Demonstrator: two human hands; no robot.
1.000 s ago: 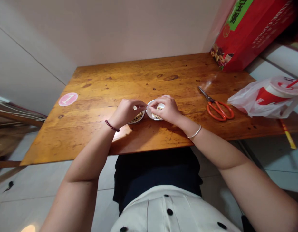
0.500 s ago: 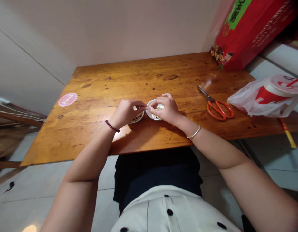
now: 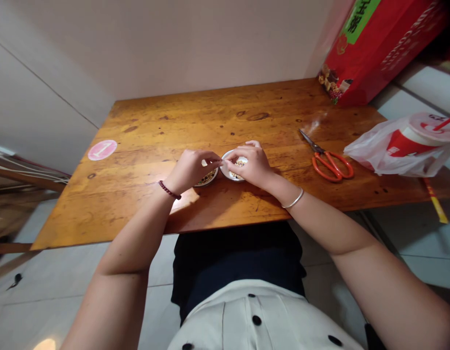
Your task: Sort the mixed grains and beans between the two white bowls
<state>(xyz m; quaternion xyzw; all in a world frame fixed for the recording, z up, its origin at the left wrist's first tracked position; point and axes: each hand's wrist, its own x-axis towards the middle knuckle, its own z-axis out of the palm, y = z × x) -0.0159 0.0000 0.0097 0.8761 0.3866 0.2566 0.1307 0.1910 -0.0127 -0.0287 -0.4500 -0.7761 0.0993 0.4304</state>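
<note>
Two small white-rimmed dishes with little beads stand side by side on the wooden table. My left hand (image 3: 193,167), with a dark red bead bracelet (image 3: 169,190) at the wrist, is pinched over the left dish (image 3: 207,181) and partly covers it. Over the right dish (image 3: 228,176) my right hand (image 3: 252,165) is pinched too, a silver bangle (image 3: 294,199) on that wrist. The fingertips of both hands meet between the dishes; what they hold is too small to make out.
Orange-handled scissors (image 3: 329,163) lie right of the dishes. Farther right are a red and white cup (image 3: 410,138) in a plastic bag and a tall red box (image 3: 378,53). A round pink sticker (image 3: 102,150) is on the left of the table (image 3: 195,116).
</note>
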